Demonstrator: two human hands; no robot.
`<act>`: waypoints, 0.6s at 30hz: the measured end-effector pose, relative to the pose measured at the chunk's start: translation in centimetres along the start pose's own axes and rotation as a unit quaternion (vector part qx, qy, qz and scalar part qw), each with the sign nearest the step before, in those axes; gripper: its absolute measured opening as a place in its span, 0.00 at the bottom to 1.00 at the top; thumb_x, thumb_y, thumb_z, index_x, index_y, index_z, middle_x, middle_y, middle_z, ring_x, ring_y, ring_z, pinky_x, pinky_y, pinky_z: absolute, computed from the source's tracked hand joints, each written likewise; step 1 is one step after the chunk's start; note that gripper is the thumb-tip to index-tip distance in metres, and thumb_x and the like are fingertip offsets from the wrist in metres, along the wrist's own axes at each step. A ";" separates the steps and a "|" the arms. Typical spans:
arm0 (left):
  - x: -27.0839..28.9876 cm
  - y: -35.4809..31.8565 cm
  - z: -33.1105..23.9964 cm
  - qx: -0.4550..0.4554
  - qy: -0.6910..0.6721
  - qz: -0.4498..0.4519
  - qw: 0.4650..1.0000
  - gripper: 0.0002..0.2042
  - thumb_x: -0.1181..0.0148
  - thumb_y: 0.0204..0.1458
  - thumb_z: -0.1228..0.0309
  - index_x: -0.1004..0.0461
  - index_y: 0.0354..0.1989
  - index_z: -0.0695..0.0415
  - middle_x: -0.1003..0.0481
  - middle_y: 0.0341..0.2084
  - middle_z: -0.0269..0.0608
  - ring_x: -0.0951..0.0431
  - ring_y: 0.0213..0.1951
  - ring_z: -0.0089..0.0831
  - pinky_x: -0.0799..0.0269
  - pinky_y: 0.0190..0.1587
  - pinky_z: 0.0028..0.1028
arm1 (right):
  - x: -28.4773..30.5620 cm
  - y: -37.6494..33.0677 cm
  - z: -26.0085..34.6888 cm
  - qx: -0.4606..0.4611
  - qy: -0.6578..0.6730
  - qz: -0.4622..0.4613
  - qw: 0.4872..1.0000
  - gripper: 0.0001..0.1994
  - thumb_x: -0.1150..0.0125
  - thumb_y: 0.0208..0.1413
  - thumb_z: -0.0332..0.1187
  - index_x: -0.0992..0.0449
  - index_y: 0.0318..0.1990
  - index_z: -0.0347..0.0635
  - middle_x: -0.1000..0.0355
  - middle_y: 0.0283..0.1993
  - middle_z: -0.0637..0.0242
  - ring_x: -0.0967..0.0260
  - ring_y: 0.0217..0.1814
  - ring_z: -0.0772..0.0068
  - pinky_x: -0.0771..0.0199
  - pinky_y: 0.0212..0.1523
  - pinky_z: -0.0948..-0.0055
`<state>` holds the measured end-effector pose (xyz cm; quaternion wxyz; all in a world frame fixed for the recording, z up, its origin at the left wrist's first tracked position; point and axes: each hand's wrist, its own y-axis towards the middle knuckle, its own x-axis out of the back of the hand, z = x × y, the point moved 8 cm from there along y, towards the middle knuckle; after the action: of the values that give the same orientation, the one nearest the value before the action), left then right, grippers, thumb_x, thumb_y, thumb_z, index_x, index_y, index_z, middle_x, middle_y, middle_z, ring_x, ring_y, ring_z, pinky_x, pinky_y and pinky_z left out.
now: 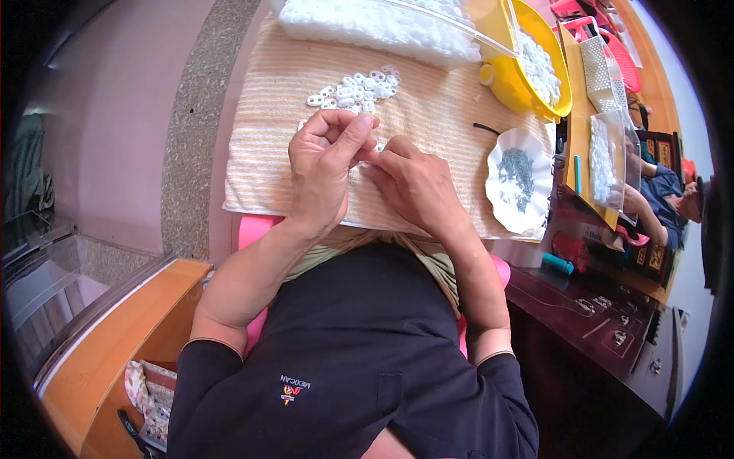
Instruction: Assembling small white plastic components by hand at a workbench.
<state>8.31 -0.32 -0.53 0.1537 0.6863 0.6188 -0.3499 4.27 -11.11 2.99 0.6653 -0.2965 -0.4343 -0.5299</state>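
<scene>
My left hand [325, 168] is raised over the striped towel [267, 145], thumb and forefinger pinched together. Close beside it, my right hand [420, 182] is also closed in a pinch, its fingertips meeting those of the left. A speck of white shows between the fingers, but I cannot make out what either hand holds. Just beyond my hands lies a loose pile of small white oval plastic pieces [359, 91] with holes. To the right, a white wavy-edged dish [508, 217] holds many tiny dark pieces [516, 177].
A clear plastic box [501, 47] full of white pieces stands at the far edge, beside a yellow basin [520, 99] of similar pieces. A short black strip [485, 128] lies near the dish. At right, another person [661, 195] sits by a second clear box [608, 191].
</scene>
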 end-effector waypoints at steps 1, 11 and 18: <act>0.0 0.0 0.0 -0.001 0.000 0.001 1.000 0.05 0.38 0.54 0.74 0.28 0.33 0.61 0.23 0.28 0.38 0.27 0.26 0.18 0.27 0.31 0.19 | 0.3 -0.1 0.0 0.004 0.015 -0.012 1.000 0.06 0.38 0.52 0.32 0.23 0.36 0.46 0.30 0.32 0.62 0.28 0.29 0.56 0.28 0.29 0.61; -2.0 -0.8 1.1 -0.007 0.215 0.122 0.969 0.05 0.38 0.54 0.73 0.25 0.34 0.61 0.25 0.26 0.29 0.30 0.26 0.12 0.34 0.29 0.15 | 4.7 -2.1 -1.5 -0.001 0.214 -0.226 0.950 0.06 0.35 0.48 0.21 0.23 0.35 0.36 0.26 0.31 0.59 0.27 0.27 0.67 0.29 0.27 0.73; -2.5 -1.3 2.1 0.076 0.157 0.162 0.971 0.05 0.38 0.54 0.73 0.24 0.35 0.61 0.25 0.26 0.31 0.27 0.27 0.16 0.30 0.31 0.17 | 5.2 -3.1 -1.8 0.060 0.203 -0.222 0.952 0.10 0.34 0.45 0.18 0.22 0.37 0.35 0.24 0.33 0.58 0.25 0.32 0.68 0.26 0.31 0.75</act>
<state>6.50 -3.30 -0.01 0.0560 0.8335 0.4873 -0.2543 2.05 -15.83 6.59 0.6219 -0.0385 -0.3756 -0.6860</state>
